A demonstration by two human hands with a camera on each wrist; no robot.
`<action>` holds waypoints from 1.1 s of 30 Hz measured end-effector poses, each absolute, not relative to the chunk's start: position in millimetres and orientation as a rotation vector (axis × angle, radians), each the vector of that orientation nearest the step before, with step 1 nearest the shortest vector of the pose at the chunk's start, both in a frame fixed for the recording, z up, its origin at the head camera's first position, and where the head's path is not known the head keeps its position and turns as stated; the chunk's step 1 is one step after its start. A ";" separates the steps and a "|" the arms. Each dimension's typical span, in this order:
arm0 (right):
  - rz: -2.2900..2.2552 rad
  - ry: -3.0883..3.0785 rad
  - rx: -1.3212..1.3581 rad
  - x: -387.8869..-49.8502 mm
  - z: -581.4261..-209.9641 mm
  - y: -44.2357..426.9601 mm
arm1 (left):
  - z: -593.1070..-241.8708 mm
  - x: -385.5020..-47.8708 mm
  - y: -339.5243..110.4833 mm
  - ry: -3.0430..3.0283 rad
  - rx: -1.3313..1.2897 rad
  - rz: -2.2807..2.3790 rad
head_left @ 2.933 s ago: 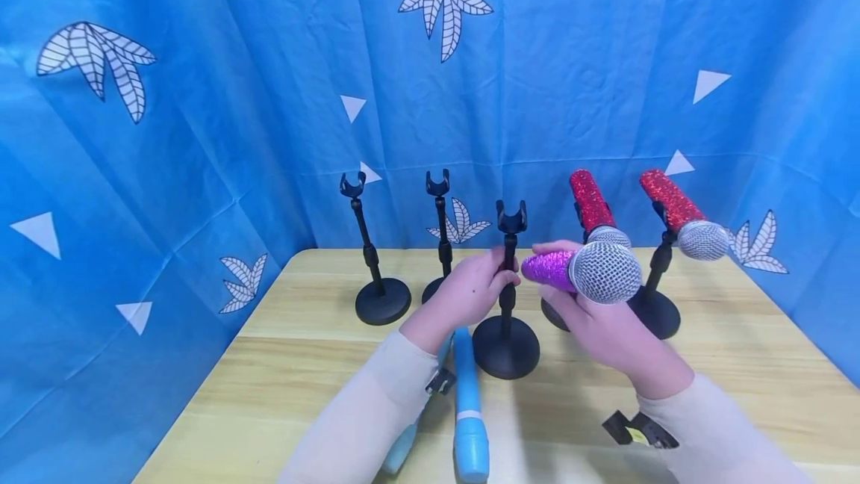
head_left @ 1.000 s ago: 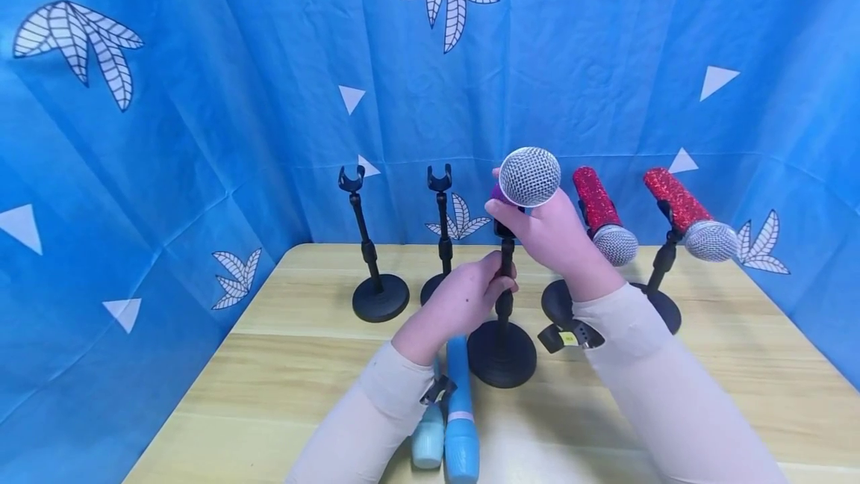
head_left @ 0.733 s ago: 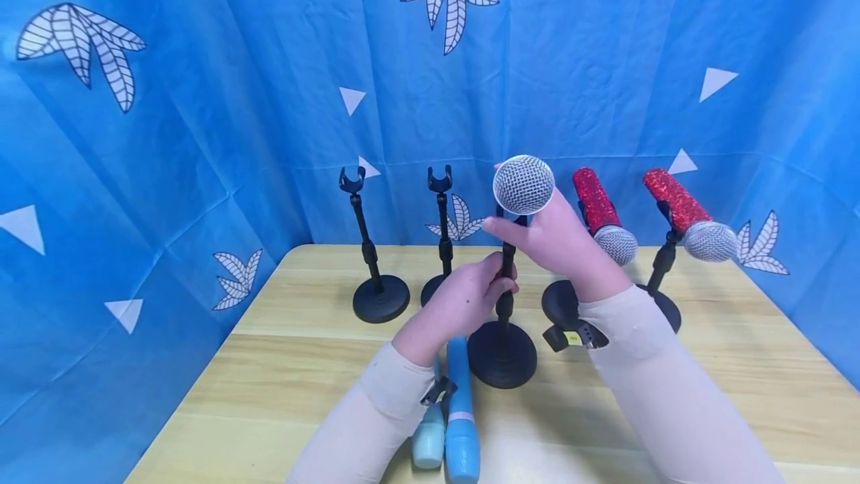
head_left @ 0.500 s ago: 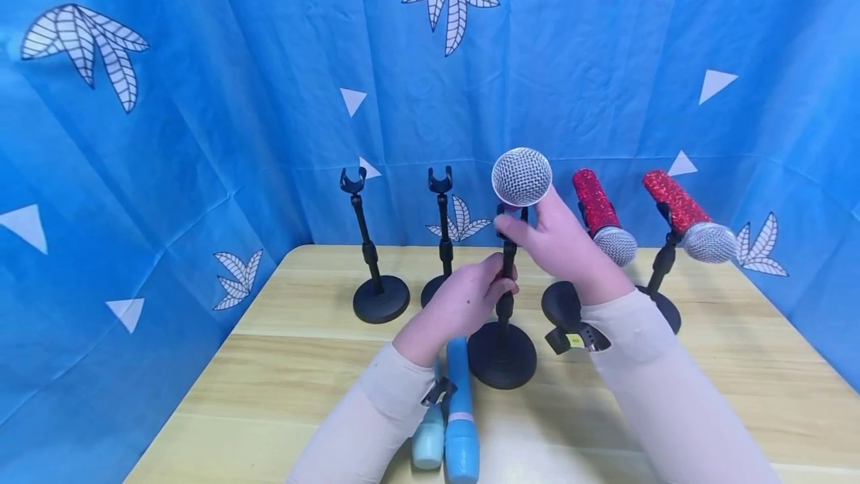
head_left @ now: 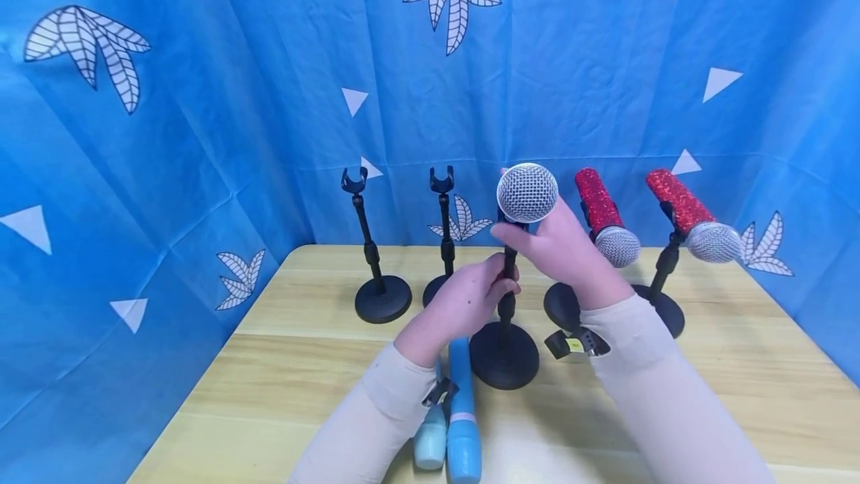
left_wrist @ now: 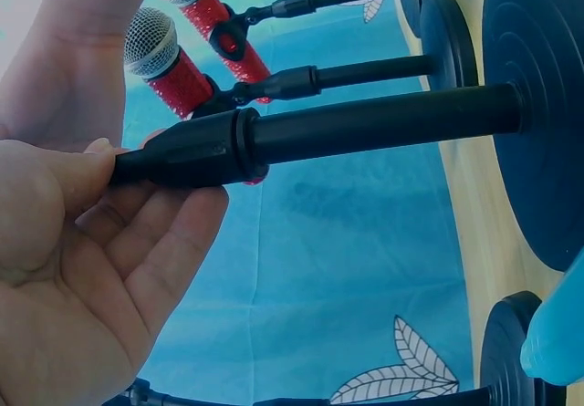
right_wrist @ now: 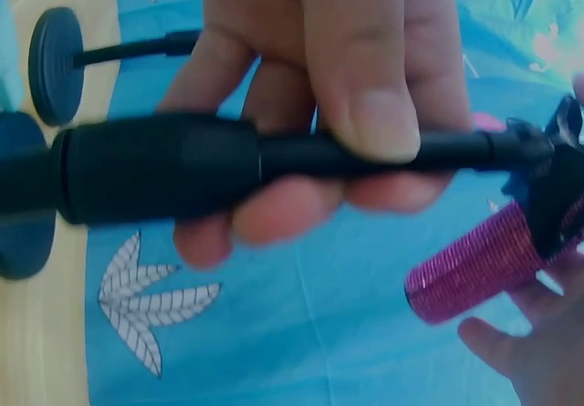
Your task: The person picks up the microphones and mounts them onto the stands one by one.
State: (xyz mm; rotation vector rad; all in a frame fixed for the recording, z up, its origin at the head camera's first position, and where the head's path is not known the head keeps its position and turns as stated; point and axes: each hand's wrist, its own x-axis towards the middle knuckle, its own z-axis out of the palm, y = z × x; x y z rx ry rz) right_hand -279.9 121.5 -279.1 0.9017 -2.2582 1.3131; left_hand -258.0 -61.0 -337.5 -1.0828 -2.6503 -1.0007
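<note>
My left hand [head_left: 466,305] grips the pole of the middle black microphone stand [head_left: 505,353]; in the left wrist view the thumb and fingers close around that pole [left_wrist: 383,128]. At its top, my right hand [head_left: 564,241] holds a microphone with a silver mesh head [head_left: 527,193], which faces the head camera. The right wrist view shows the glittery purple microphone handle [right_wrist: 474,274] at the black clip [right_wrist: 557,187], with fingers beside it. How deep the handle sits in the clip is partly hidden.
Two red glittery microphones [head_left: 596,200] [head_left: 681,200] rest in stands on the right. To the left, two stands [head_left: 381,297] [head_left: 443,226] have bare clips. Two blue microphones [head_left: 462,394] [head_left: 430,439] lie on the wooden table [head_left: 269,394], below the left forearm. A blue curtain [head_left: 571,58] hangs behind.
The right hand has carried the purple microphone leftward from beside the middle stand to its top clip. During the last second it shifts only slightly there. The left hand keeps its grip on the pole.
</note>
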 end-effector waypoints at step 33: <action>0.896 -2.006 0.858 -282.3 -299.5 122.5 | -339.9 -258.5 -57.7 -2.591 -1.091 -1.007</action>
